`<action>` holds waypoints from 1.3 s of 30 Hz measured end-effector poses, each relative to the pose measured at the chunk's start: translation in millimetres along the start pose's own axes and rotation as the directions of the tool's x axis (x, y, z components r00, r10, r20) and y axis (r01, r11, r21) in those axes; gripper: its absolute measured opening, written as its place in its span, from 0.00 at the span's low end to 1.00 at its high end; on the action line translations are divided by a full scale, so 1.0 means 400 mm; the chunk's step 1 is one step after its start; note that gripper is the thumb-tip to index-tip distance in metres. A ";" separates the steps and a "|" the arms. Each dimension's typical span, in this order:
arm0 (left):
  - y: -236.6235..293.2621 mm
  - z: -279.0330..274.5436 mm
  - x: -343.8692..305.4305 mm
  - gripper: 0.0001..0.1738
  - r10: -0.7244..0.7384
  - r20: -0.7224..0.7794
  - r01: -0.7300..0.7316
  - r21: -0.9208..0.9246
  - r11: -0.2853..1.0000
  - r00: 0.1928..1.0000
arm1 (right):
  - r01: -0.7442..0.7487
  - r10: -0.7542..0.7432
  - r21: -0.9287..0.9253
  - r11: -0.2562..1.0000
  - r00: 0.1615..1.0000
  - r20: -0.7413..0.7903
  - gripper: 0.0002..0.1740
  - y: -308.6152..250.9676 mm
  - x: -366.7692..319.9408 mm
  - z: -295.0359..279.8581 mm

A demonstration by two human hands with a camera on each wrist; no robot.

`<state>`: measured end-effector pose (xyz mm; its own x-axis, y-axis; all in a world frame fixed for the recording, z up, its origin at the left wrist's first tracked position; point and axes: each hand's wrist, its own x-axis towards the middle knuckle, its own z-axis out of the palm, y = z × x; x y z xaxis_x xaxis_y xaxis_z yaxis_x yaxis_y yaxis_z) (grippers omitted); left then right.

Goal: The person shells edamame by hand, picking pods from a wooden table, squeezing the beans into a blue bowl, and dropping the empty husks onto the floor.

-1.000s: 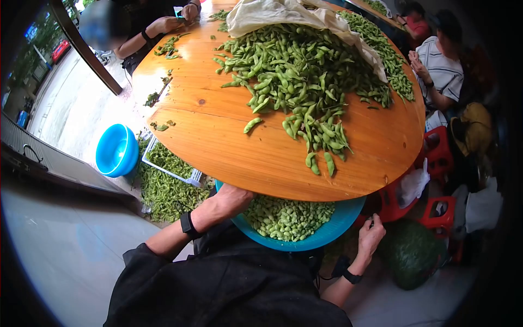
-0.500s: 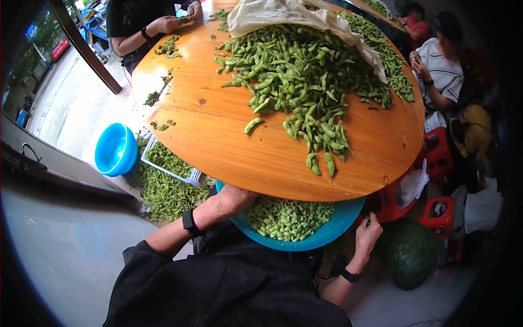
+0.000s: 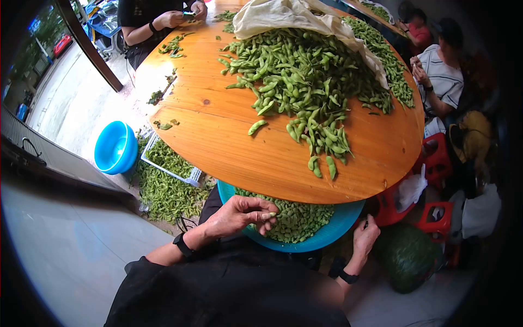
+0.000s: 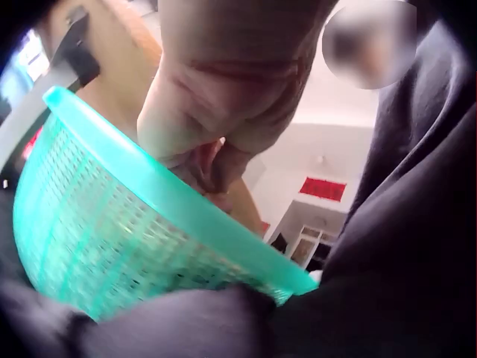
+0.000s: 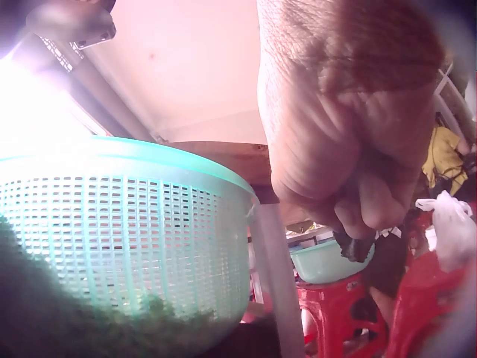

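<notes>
Basket half hidden under table; left hand pinches a pod, right hand grips dark object

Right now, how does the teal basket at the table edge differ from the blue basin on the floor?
The teal basket is heaped with green beans; the blue basin shows a bare inside. The basket's walls are latticed; the basin's look solid. The basket sits half under the table, the left hand pinching a pod over it; the basin stands on the floor, untouched. Both are round and plastic-looking.
</notes>
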<state>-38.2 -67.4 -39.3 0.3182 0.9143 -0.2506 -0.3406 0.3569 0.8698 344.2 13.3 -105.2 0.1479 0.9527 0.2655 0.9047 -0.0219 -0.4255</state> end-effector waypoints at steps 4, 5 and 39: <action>-0.003 0.002 0.005 0.14 0.040 0.057 -0.034 -0.109 0.993 0.998 | 0.001 -0.001 -0.010 1.000 1.000 0.000 0.15 -0.014 0.000 -0.008; -0.004 0.001 0.005 0.14 0.041 0.057 -0.034 -0.111 0.993 0.998 | -0.009 0.009 -0.007 1.000 1.000 0.008 0.15 -0.018 0.000 -0.012; 0.008 0.053 0.042 0.06 0.135 0.179 -0.126 -0.059 0.990 0.975 | 0.380 -0.554 0.669 0.638 0.831 0.056 0.16 -0.456 -0.093 -0.110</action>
<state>-15.1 -54.8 -31.7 0.4226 0.9049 -0.0510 -0.4296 0.2496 0.8678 191.3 -31.6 0.4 -0.4002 0.8206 0.4080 0.3661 0.5513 -0.7497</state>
